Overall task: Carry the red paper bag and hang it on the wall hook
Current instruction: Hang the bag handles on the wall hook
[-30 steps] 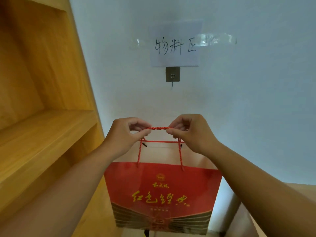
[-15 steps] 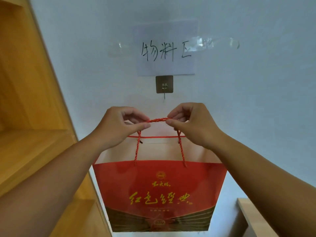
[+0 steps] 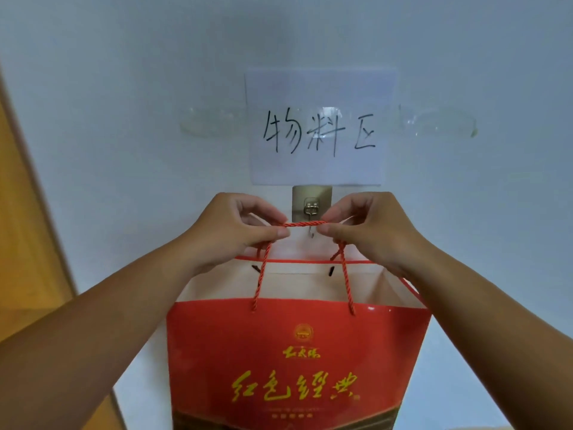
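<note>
Now, change: both hands have risen to the hook, and the wooden shelf has slid off to the left edge.
Left hand (image 3: pixel 231 232): grip pinched on the rope handle (image 3: pixel 305 225).
Right hand (image 3: pixel 369 231): grip pinched likewise.
Bag (image 3: pixel 294 361): red, hanging open below the hands.
Hook (image 3: pixel 311 212): just behind the taut rope.
Room: pale wall (image 3: pixel 124 88), taped paper sign (image 3: pixel 319 128), shelf (image 3: pixel 28 243).
</note>
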`<state>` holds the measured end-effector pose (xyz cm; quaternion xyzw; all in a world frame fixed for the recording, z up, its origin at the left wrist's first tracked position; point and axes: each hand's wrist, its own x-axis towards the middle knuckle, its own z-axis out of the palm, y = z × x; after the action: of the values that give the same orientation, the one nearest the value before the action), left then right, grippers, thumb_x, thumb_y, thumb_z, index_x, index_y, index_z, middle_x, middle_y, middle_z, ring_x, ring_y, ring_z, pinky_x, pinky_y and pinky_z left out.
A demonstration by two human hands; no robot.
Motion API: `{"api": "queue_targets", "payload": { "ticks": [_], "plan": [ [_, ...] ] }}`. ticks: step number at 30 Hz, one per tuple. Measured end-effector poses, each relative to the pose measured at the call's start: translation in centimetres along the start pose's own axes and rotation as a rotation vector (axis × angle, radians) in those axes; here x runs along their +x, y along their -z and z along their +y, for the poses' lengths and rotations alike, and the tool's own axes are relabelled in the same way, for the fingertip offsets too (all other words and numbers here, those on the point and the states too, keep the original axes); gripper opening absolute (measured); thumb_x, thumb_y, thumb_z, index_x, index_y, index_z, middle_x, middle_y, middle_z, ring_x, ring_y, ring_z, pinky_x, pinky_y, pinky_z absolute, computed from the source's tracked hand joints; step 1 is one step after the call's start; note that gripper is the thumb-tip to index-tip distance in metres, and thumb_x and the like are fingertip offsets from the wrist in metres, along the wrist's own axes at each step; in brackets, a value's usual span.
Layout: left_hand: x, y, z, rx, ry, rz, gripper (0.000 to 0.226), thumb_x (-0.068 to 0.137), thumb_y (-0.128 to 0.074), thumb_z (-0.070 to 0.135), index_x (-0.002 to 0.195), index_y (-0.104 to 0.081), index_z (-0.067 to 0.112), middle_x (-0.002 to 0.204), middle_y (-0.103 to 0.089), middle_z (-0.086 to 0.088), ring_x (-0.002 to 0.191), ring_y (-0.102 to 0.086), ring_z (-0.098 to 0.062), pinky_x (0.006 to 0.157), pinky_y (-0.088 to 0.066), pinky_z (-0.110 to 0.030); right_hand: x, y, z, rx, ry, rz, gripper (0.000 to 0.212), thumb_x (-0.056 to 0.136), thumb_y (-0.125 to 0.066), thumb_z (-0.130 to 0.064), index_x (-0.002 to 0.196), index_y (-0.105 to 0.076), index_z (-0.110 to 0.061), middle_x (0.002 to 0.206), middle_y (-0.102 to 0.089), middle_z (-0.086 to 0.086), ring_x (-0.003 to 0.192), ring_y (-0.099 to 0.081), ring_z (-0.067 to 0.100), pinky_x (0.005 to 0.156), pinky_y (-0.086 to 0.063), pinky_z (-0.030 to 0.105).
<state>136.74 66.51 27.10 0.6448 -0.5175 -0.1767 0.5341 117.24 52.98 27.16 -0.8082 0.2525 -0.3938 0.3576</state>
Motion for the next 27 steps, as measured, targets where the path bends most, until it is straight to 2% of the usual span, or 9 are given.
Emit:
{"api": "queue_targets", "payload": {
  "ticks": [3, 5, 7, 10, 13, 16, 20, 24, 27],
  "plan": [
    [1.6, -0.5, -0.7, 0.085, -0.042, 0.044, 0.017, 0.075, -0.091, 0.019, 0.088, -0.081, 0.020, 0.080, -0.080, -0.004, 0.075, -0.078, -0.018, 0.067, -0.065, -0.031, 1.3, -0.3, 1.0, -0.028, 0.007, 0.019, 0.013, 0.077, -0.090, -0.009, 0.079, -0.077, -0.010, 0.080, -0.078, 0.016, 0.062, -0.071, 0.019, 0.070, -0.063, 0.039],
    [2.2, -1.0, -1.5, 0.113, -0.060, 0.069, 0.016, 0.074, -0.091, 0.020, 0.087, -0.081, 0.021, 0.079, -0.081, -0.003, 0.076, -0.079, -0.020, 0.073, -0.065, -0.034, 2.0, -0.6, 1.9, -0.049, 0.016, 0.040, 0.013, 0.077, -0.091, -0.009, 0.077, -0.077, -0.012, 0.079, -0.078, 0.015, 0.066, -0.072, 0.025, 0.073, -0.063, 0.044],
    [2.5, -1.5, -2.2, 0.104, -0.067, 0.104, 0.015, 0.075, -0.090, 0.020, 0.087, -0.082, 0.020, 0.074, -0.081, 0.001, 0.072, -0.078, -0.015, 0.071, -0.063, -0.027, 2.6, -0.9, 2.7, -0.070, 0.023, 0.060, 0.013, 0.076, -0.091, -0.009, 0.075, -0.078, -0.013, 0.078, -0.078, 0.012, 0.071, -0.072, 0.031, 0.071, -0.061, 0.042],
    [3.0, -2.2, -2.8, 0.106, -0.081, 0.152, 0.015, 0.075, -0.090, 0.020, 0.087, -0.082, 0.019, 0.066, -0.079, 0.009, 0.064, -0.075, -0.006, 0.063, -0.056, -0.015, 3.2, -1.4, 3.9, -0.081, 0.024, 0.088, 0.012, 0.077, -0.090, -0.008, 0.076, -0.078, -0.011, 0.075, -0.077, 0.009, 0.061, -0.065, 0.015, 0.062, -0.051, 0.030],
    [3.2, -2.8, -3.2, 0.145, -0.099, 0.172, 0.013, 0.075, -0.090, 0.021, 0.086, -0.082, 0.020, 0.060, -0.076, 0.010, 0.059, -0.073, -0.002, 0.058, -0.054, -0.012, 3.2, -1.7, 4.4, -0.136, 0.037, 0.105, 0.011, 0.079, -0.088, -0.009, 0.076, -0.078, -0.012, 0.068, -0.073, -0.001, 0.056, -0.060, 0.007, 0.059, -0.046, 0.022],
    [2.9, -3.6, -3.8, 0.187, -0.120, 0.173, 0.012, 0.076, -0.089, 0.022, 0.086, -0.082, 0.022, 0.068, -0.079, 0.006, 0.064, -0.075, -0.004, 0.063, -0.059, -0.014, 2.8, -1.9, 5.0, -0.227, 0.072, 0.128, 0.011, 0.081, -0.085, -0.011, 0.076, -0.077, -0.017, 0.067, -0.071, -0.008, 0.061, -0.066, 0.011, 0.061, -0.053, 0.025],
    [1.9, -4.8, -5.5, 0.198, -0.111, 0.189, 0.017, 0.075, -0.090, 0.025, 0.088, -0.080, 0.024, 0.074, -0.080, 0.005, 0.067, -0.075, -0.004, 0.064, -0.061, -0.019, 1.3, -2.8, 6.6, -0.284, 0.070, 0.072, 0.015, 0.082, -0.085, -0.015, 0.074, -0.075, -0.022, 0.070, -0.073, -0.008, 0.065, -0.069, 0.011, 0.064, -0.058, 0.032],
    [0.8, -6.6, -6.9, 0.225, -0.147, 0.175, 0.028, 0.078, -0.088, 0.032, 0.101, -0.074, 0.026, 0.085, -0.076, 0.009, 0.075, -0.074, -0.005, 0.073, -0.065, -0.032, -0.2, -3.7, 7.8, -0.243, 0.061, 0.070, 0.020, 0.084, -0.085, -0.023, 0.075, -0.068, -0.020, 0.069, -0.073, -0.005, 0.057, -0.069, 0.014, 0.056, -0.056, 0.027],
    [0.3, -7.4, -6.9, 0.309, -0.186, 0.191, 0.022, 0.086, -0.080, 0.035, 0.104, -0.074, 0.025, 0.090, -0.077, 0.010, 0.079, -0.073, -0.004, 0.078, -0.064, -0.032, -1.1, -4.1, 7.8, -0.259, 0.084, 0.076, 0.017, 0.087, -0.082, -0.028, 0.079, -0.068, -0.022, 0.072, -0.072, -0.006, 0.065, -0.068, 0.012, 0.063, -0.058, 0.032]
  ]
}}
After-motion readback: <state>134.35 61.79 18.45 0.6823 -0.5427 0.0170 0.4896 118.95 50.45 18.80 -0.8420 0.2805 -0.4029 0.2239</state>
